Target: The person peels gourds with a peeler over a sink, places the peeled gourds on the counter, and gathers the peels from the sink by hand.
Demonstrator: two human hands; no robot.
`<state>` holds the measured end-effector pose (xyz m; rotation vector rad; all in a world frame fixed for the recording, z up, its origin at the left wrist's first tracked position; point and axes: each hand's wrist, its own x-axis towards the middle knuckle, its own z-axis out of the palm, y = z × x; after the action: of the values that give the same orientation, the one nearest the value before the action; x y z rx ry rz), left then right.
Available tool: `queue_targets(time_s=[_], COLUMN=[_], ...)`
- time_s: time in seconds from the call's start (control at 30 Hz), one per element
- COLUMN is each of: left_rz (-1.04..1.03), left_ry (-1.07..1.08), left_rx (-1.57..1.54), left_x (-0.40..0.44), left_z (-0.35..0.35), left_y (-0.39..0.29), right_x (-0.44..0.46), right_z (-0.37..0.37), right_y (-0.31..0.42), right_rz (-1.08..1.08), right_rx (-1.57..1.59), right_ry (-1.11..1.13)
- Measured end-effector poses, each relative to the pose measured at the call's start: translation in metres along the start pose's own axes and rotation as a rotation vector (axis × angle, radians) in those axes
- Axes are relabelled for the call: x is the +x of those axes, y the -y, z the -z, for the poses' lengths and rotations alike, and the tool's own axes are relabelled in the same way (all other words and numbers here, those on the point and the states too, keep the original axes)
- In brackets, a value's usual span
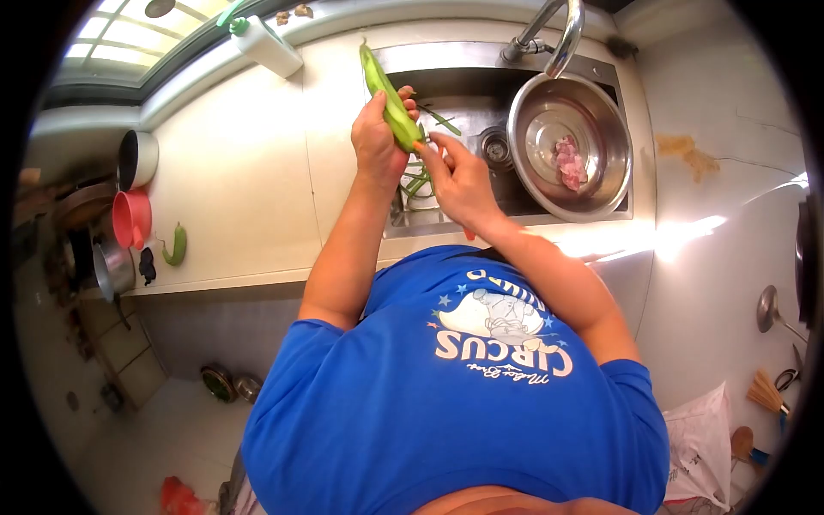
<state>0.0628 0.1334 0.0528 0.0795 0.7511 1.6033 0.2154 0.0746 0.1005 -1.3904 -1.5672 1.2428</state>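
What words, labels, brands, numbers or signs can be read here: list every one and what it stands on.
"CIRCUS": pale letters, upside down in this view, on the blue short-sleeved T-shirt.
Small script beside it, same T-shirt: too small to read surely.
Curved word, same T-shirt: creased, not fully readable.
White plastic-looking bag: dark marks too blurred to read.

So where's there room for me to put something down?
There's a wide bare patch on the counter, between the small green vegetable and the left forearm, this side of the white bottle. The counter's left end is crowded with pots, and the sink area with the steel bowl, peelings, left hand and right hand.
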Motion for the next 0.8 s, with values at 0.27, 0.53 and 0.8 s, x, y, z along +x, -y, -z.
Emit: queue_targets(time_s=[0.27,0.53,0.8], left_rz=[-0.040,0.006,0.064], left_ry=[-0.103,-0.090,0.028], left_rx=[0.084,-0.091,0.065], left_x=[-0.002,0.007,0.001], left_z=[0.000,0.011,0.017], left_y=[0.006,-0.008,-0.006], right_x=[0.009,-0.007,0.011], right_z=[0.004,0.009,-0.001], right_y=[0.003,-0.001,0.003], right_rz=[-0.036,-0.086,-0.021], right_rx=[0.063,0.074,0.079], right_ry=[0.065,0.024,0.057])
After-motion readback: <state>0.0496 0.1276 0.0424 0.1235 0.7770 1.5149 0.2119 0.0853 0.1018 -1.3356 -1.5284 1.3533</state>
